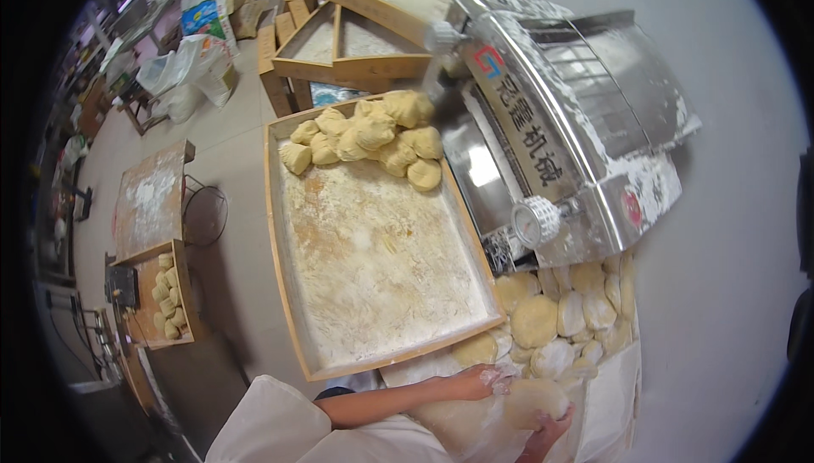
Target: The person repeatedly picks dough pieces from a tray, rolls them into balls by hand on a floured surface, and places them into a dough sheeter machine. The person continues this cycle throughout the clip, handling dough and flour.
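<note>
A flattened round of pale dough [536,403] lies between my two hands at the bottom of the view. My right hand [552,431] grips its lower right edge. At its upper left is my left hand [474,382], whose fingers are covered by something whitish and crinkled, flour or thin film; I cannot tell which, nor whether they hold anything. Beneath is a flour-dusted pale surface [439,421]. Just beyond my hands, many flattened dough rounds [534,322] lie heaped and overlapping, partly under the steel machine [559,100].
Left of the machine, a floured wooden tray [388,272] holds lumpy dough pieces [372,129] at its far end. More wooden trays [381,69] are stacked behind. On the left stand a smaller tray [143,272] with dough balls, a floured board [152,193] and a round stool [205,215].
</note>
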`<state>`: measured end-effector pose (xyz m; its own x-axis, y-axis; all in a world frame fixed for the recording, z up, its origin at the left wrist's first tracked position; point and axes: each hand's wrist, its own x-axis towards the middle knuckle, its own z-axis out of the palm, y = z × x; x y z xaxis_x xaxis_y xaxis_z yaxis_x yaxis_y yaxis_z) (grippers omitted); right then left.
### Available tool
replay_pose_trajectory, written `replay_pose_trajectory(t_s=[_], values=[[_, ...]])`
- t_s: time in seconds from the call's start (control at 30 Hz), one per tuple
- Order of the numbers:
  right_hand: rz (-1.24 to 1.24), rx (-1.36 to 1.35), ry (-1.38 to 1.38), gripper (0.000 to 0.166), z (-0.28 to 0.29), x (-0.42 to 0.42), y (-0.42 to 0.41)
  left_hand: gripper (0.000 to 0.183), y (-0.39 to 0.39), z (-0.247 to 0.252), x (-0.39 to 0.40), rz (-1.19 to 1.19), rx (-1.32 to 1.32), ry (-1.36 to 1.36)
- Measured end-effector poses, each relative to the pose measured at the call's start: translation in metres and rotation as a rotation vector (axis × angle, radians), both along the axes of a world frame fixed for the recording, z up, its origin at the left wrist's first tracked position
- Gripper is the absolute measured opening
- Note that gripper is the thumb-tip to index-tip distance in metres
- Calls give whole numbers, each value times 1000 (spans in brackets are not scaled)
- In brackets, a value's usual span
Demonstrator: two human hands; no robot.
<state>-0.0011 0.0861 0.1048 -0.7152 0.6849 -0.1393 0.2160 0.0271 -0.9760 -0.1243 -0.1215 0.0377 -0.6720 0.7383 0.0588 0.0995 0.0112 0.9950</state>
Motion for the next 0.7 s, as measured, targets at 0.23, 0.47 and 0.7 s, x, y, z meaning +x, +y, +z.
replay_pose_trajectory(t_s=[0.23,0.47,0.7], values=[[-85,-510,155,46,9,-77,52,30,-101,29,-60,399,59,-185],[109,-133,-306,38,-44,-59,83,48,-230,32,-166,955,-544,173],[225,441,-358,62,-71,-34,72,85,-286,20,-296,1012,-1035,542]])
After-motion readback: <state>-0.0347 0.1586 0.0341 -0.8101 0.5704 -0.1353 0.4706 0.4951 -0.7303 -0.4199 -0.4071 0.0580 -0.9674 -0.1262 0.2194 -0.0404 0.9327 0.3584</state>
